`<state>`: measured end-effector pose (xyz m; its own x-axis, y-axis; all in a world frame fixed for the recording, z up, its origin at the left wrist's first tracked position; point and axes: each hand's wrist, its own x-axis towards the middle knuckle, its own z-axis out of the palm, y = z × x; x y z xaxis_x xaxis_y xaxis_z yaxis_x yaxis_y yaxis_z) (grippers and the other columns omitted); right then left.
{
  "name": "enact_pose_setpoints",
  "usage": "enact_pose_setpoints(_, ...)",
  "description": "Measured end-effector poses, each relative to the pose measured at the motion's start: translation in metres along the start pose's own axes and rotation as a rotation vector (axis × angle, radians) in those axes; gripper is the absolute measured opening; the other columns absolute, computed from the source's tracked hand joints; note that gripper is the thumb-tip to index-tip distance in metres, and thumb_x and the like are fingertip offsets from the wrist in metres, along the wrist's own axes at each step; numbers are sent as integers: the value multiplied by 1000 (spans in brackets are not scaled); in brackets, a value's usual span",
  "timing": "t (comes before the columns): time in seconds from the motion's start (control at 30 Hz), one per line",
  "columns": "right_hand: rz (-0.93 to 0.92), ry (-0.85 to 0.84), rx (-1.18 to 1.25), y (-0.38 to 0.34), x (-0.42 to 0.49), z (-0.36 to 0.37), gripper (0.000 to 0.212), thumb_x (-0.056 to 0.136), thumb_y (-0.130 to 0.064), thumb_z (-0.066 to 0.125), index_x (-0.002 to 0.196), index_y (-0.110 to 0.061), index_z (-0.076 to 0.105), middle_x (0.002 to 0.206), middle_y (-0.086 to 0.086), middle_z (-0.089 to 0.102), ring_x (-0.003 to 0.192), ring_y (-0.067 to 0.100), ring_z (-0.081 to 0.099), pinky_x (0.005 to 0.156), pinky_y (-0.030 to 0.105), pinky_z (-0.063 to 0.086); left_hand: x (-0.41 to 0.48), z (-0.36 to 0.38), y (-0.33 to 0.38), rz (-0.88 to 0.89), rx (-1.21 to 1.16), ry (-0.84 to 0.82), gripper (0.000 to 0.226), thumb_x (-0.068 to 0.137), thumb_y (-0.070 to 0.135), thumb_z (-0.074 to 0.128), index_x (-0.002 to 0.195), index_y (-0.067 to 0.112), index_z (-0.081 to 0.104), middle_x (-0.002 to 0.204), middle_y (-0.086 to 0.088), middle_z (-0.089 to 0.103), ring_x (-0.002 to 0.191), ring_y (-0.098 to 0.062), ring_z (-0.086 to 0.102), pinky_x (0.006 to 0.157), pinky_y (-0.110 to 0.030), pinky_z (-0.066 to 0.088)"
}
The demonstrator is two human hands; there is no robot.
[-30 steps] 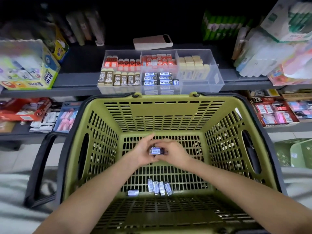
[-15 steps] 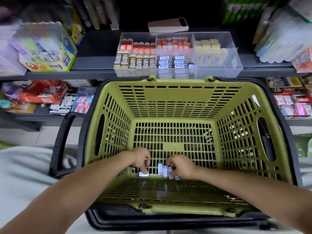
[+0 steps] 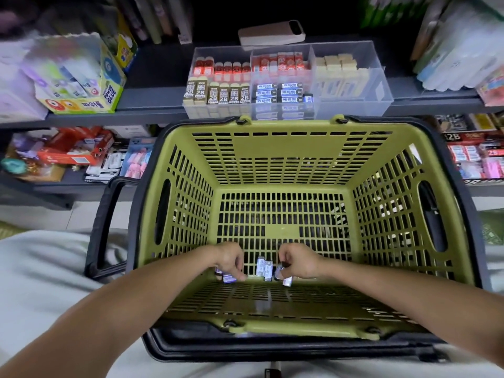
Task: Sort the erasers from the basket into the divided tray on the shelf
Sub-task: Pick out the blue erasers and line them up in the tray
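Our left hand and right hand each pinch small blue-white wrapped erasers at the olive-green slotted plastic basket floor.

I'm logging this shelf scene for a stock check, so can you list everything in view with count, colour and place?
basket: one, olive green with black rim, below the shelf
loose erasers: a few, blue-white sleeves, basket floor at the near wall
divided tray: one, clear, on the shelf
sorted erasers: many, red, cream 2B, blue, plain beige, in the tray
glue box: one, yellow-green, shelf left
left hand: fingers on an eraser
right hand: fingers on an eraser
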<state>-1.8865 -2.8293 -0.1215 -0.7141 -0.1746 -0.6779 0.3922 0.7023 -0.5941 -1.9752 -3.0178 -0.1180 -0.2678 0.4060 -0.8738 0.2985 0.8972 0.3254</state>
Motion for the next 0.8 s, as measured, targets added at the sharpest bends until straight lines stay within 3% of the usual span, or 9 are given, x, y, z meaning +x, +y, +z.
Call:
enact_pose_setpoints(0.1, 81, 0, 166, 2, -1, -8, 28, 76, -6, 74, 81, -16, 48, 81, 0, 58, 68, 10, 61, 62, 24, 54, 3, -2, 6, 28, -271, 99, 20, 86, 26, 66, 95, 11, 57, 109, -7, 58, 94, -17, 55, 89, -32, 48)
enact_pose_setpoints(0.17, 141, 18, 280, 2, -1, -13, 27, 75, -4, 74, 85, -13, 50, 82, 6, 59, 66, 16, 64, 67, 29, 56, 6, 2, 13, 33, -406, 166, 22, 87, 25, 66, 99, 13, 53, 115, -8, 55, 90, -15, 54, 82, -30, 49)
enact_pose_setpoints(0.23, 199, 57, 368, 1, 0, -19, 25, 76, -2, 72, 88, -9, 51, 92, 10, 60, 68, 19, 65, 65, 27, 57, 11, 11, 22, 42, -335, 224, 29, 84, 31, 69, 100, 15, 51, 120, -5, 53, 95, -14, 52, 82, -26, 45)
enact_pose_setpoints(0.3, 244, 111, 440, 0, 4, -29, 23, 77, 1, 70, 88, -7, 51, 103, 13, 60, 75, 23, 67, 62, 25, 57, 15, 22, 33, 10, -201, 284, 38, 79, 41, 71, 98, 18, 47, 110, -1, 56, 96, -16, 56, 83, -27, 49)
enact_pose_setpoints(0.4, 271, 185, 516, 2, 9, -49, 25, 78, 4, 67, 93, -7, 50, 102, 17, 61, 82, 28, 68, 66, 31, 59, 15, 33, 48, -37, -147, 352, 48, 76, 48, 71, 101, 15, 46, 87, 1, 57, 72, -14, 61, 67, -28, 54)
enact_pose_setpoints(0.47, 275, 223, 543, 5, 10, -61, 27, 78, 4, 67, 96, -6, 50, 99, 16, 59, 80, 27, 67, 66, 31, 59, 15, 35, 54, -41, -113, 412, 52, 75, 47, 73, 103, 12, 48, 88, -1, 60, 67, -14, 60, 63, -28, 54)
enact_pose_setpoints(0.6, 278, 235, 572, 9, 9, -72, 27, 77, 3, 69, 92, -8, 49, 98, 14, 57, 78, 25, 66, 61, 27, 58, 17, 37, 60, -18, -10, 496, 43, 77, 39, 74, 100, 11, 52, 91, -1, 62, 86, -17, 61, 68, -27, 50)
enact_pose_setpoints(0.67, 284, 208, 636, 8, 7, -76, 26, 77, 3, 69, 91, -7, 49, 99, 16, 59, 78, 26, 67, 58, 26, 58, 20, 35, 61, -2, 25, 489, 32, 80, 34, 74, 91, 13, 52, 88, -1, 61, 88, -18, 63, 66, -25, 47)
enact_pose_setpoints(0.8, 233, 131, 819, -7, 0, -94, 24, 77, -1, 70, 94, -6, 54, 98, 14, 63, 80, 21, 65, 56, 19, 54, 24, 24, 57, -5, -84, 407, 30, 78, 34, 74, 77, 19, 48, 83, 6, 55, 80, -12, 54, 63, -18, 43)
